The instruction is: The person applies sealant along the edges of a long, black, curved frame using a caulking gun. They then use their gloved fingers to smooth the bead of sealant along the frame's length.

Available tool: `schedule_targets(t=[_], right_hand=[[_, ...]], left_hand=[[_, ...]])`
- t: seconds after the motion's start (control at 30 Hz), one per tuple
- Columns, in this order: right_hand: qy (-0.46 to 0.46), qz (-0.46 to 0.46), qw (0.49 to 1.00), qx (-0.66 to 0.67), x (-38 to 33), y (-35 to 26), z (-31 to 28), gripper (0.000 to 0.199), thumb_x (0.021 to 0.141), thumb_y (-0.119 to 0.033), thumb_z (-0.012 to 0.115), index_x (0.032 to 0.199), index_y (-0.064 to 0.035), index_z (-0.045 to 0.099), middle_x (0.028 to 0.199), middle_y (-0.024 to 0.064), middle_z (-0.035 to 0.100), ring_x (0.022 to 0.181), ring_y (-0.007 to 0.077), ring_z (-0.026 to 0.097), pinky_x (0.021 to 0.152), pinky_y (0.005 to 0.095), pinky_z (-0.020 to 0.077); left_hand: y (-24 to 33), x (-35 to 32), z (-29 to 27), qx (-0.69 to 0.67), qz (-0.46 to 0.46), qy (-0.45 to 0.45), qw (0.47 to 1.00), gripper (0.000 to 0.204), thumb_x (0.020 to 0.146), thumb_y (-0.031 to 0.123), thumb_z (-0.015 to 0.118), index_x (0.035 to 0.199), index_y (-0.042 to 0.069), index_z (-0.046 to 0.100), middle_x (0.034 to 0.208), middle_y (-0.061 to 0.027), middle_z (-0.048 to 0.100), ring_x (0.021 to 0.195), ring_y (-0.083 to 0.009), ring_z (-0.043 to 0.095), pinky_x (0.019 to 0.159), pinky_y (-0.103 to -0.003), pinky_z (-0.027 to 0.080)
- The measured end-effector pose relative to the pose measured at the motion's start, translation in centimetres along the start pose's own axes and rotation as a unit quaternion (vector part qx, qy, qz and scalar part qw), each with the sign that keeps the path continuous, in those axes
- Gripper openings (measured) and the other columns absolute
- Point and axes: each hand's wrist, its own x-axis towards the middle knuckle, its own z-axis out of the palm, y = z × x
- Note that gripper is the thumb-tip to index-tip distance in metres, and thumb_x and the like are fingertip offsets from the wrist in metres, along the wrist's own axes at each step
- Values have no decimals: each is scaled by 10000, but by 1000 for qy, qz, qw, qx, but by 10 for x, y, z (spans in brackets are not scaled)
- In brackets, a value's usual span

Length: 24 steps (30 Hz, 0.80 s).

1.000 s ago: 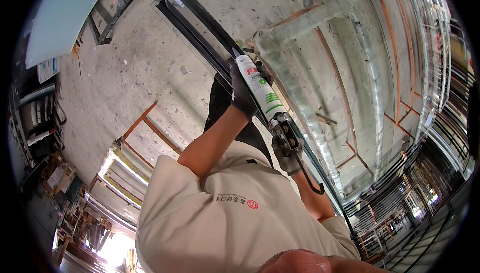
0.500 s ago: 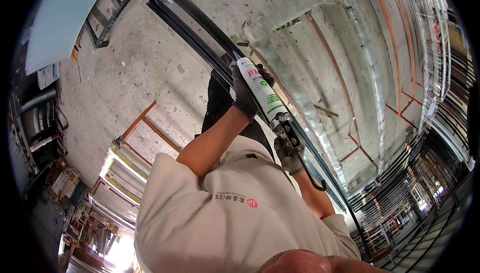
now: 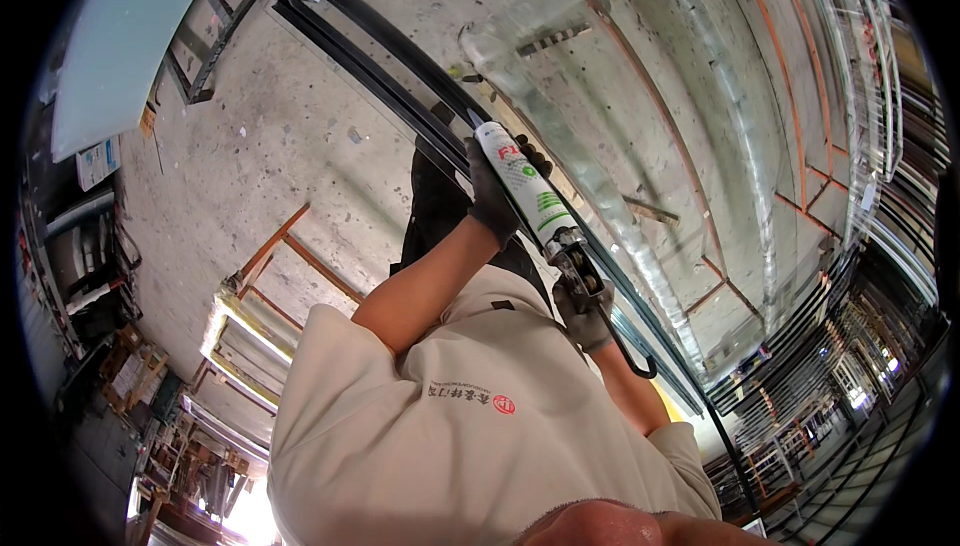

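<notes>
A caulking gun (image 3: 578, 272) with a white sealant tube (image 3: 528, 182) in it lies slantwise before me, its nozzle pointing away to the upper left. My left hand (image 3: 490, 191), in a dark glove, is wrapped round the tube from below, fingertips showing on its far side. Behind it, my gloved right hand (image 3: 588, 318) grips the gun at its handle, partly hidden by the metal body. The hooked rod trails back past my right forearm. The nozzle tip meets a long black frame bar (image 3: 400, 44), and a second dark bar (image 3: 350, 54) runs alongside.
A pale panel (image 3: 125, 41) on a dark metal stand (image 3: 207, 86) is at the far left. Plastic-wrapped lengths (image 3: 735, 136) and orange racks (image 3: 787, 76) lie to the right. Many long profiles (image 3: 905, 196) are stacked along the right edge.
The view has shifted slightly, so the frame bars and floor items sit a little differently. Both hands keep their hold on the caulking gun, whose nozzle has slid slightly along the bar toward me.
</notes>
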Motion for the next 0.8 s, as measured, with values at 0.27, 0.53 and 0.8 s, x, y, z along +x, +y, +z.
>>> schedule_targets(t=[0.27,0.53,0.8], right_hand=[[13,-13,1000,-6,-22,4,-18,118,808,-67,735,895,-22,671,724,78,647,636,193,608,586,339,477],[40,-4,999,24,-56,37,-29,168,810,-62,740,947,-1,665,774,85,660,673,181,615,603,335,480],[48,-7,999,7,-81,57,-46,170,798,-84,756,952,-25,719,745,129,706,642,217,674,600,366,518]], left_hand=[[-32,-8,-18,9,-10,-27,1000,718,907,752,445,959,60,628,817,-91,669,781,-266,667,850,-440,543],[-65,-20,-35,40,-5,-3,999,739,906,770,412,986,68,627,874,-89,679,807,-277,676,873,-465,553],[-97,-28,-60,37,-27,-37,998,711,935,737,385,1015,73,628,911,-92,681,847,-283,671,880,-469,545]])
